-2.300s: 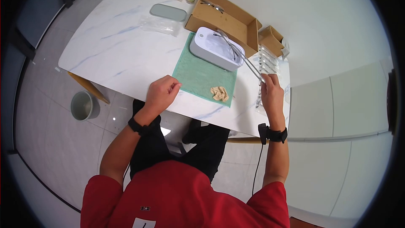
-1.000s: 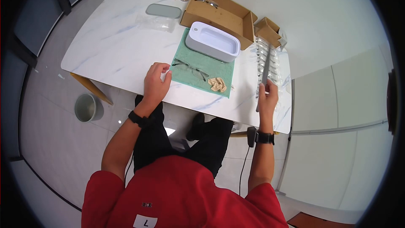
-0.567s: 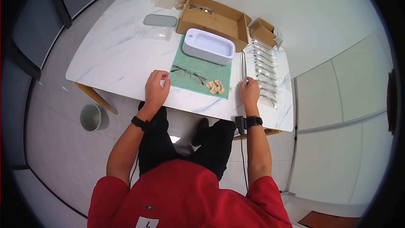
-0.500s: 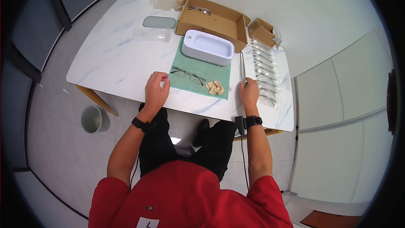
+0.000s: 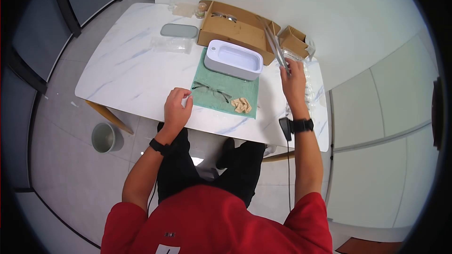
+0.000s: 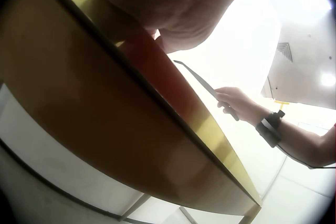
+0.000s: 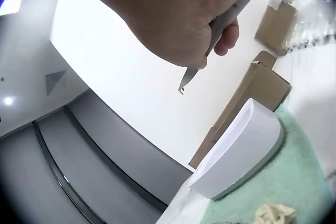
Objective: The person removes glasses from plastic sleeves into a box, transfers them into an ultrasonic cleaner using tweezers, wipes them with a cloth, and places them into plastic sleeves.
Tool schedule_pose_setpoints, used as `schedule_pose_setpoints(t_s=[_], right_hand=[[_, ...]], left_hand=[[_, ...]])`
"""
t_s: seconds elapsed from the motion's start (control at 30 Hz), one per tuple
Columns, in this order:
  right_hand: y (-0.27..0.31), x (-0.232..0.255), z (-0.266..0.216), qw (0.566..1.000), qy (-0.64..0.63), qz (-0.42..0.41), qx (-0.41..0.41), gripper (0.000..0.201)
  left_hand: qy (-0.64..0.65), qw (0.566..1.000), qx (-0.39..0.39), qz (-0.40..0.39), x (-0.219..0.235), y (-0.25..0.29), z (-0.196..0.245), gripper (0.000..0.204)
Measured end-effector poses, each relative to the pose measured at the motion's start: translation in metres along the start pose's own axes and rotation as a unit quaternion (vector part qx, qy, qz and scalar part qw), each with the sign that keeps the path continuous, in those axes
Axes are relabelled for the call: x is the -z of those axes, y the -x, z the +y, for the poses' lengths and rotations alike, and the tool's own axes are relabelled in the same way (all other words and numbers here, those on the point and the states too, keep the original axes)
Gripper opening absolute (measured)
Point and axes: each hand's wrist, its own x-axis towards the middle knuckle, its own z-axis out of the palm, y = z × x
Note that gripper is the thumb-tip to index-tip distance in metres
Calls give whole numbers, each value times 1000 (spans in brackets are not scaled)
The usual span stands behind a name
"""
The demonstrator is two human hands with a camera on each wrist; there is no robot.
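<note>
My right hand (image 5: 294,82) grips long metal tweezers (image 5: 273,42), raised at the right of the table with their tips towards the cardboard box. The right wrist view shows the tweezers (image 7: 223,27) in the fist, nothing between their bent tips. My left hand (image 5: 177,109) rests at the front table edge, fingers loosely curled, holding nothing. Beside it, a pair of eyeglasses (image 5: 212,92) lies on a green towel (image 5: 207,73). Behind them on the towel stands a white, tub-shaped ultrasonic cleaner (image 5: 233,69), its top uncovered. A crumpled beige cloth (image 5: 241,105) sits at the towel's front right.
Behind the cleaner is an open cardboard box (image 5: 240,33) with other eyeglasses (image 5: 224,17) inside. A grey oval lid (image 5: 179,30) and clear plastic bag (image 5: 172,44) lie at left. Bagged items (image 5: 308,89) line the right edge, near a small carton (image 5: 294,41).
The eyeglasses, earlier over the cleaner with the tweezers, now lie on the towel. My right hand lowered the tweezers beside the towel, then lifted them up and right. My left hand stayed nearly still.
</note>
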Motion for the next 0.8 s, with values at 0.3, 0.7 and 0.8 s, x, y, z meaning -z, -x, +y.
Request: schedule_pose_setpoints(t_s=[0.3, 0.7, 0.8], right_hand=[[-109, -91, -5, 977, 151, -140, 52, 16], [-158, -162, -12, 936, 273, -183, 129, 9], [-162, -171, -9, 923, 301, -192, 141, 9]], left_hand=[[17, 1000, -12, -4, 1, -1, -2, 12], [7, 1000, -17, -18, 5, -5, 3, 12], [8, 1000, -17, -17, 7, -6, 6, 13]])
